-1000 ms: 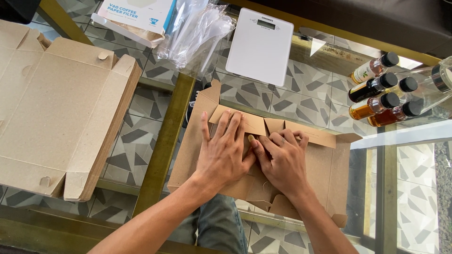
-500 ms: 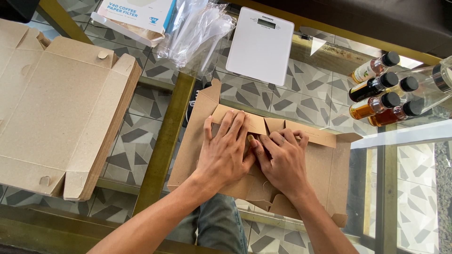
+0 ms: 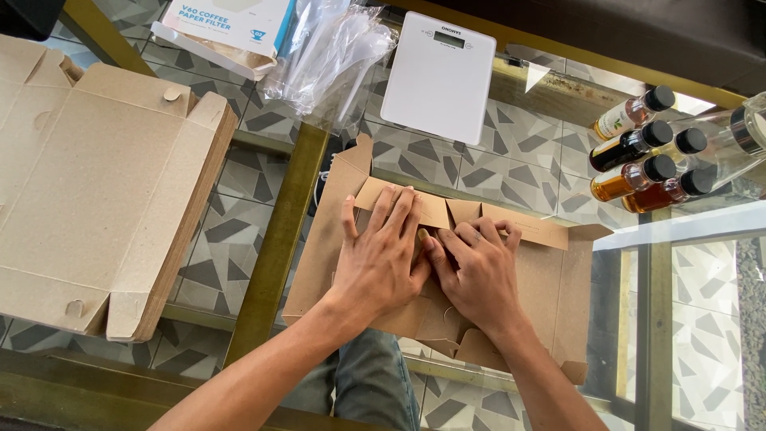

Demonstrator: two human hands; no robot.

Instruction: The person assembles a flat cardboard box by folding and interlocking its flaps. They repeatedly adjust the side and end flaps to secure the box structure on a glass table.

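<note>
Pressing flat, both hands' spread fingers [image 3: 399, 209] hold the empty, unfolded cardboard box [image 3: 550, 279].

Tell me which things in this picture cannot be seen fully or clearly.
- Flat brown cardboard box blank, head view: its middle fold is hidden under the left hand and right hand.
- Stack of flat brown cardboard sheets: cut off by the left edge.
- Clear glass vessel with dark band: cut off by the right edge; its kind is unclear.
- White box with blue print: cut off by the top edge.
</note>
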